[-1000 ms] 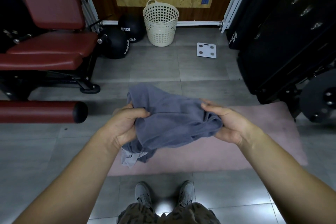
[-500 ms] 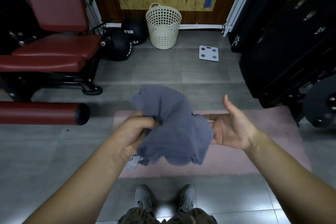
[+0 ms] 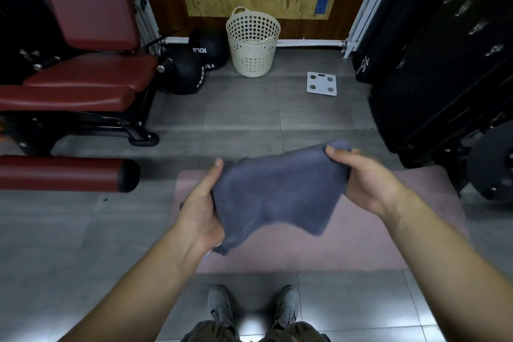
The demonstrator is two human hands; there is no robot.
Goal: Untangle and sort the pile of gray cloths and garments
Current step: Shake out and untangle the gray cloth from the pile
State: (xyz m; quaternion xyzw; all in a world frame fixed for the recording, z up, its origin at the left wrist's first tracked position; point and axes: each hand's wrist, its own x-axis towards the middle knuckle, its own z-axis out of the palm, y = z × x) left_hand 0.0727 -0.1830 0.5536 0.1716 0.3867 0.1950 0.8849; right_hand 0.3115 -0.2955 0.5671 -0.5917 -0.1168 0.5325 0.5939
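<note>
Right now, from the head camera, you hold the gray cloth (image 3: pixel 277 194) spread between both hands, in the air above the pink mat (image 3: pixel 361 244) on the tiled floor. Your left hand (image 3: pixel 201 211) grips its left edge, thumb laid along the front and fingers hidden behind the fabric. Your right hand (image 3: pixel 366 183) pinches the top right corner, thumb pressed on top and fingers curled underneath. The lower edge of the cloth hangs loose and is blurred. Your gray shoes (image 3: pixel 222 305) stand just short of the mat's near edge. To your left, a red padded bench (image 3: pixel 91 69) and its red roller pad (image 3: pixel 63 173) reach close to the mat. Against the far wall stands a cream basket (image 3: pixel 252 47), with two black balls (image 3: pixel 183 69) just beside it on the left and a white scale (image 3: pixel 322 83) on the floor to its right. Black gym equipment (image 3: pixel 444 64) crowds your right side, near the mat's corner.
</note>
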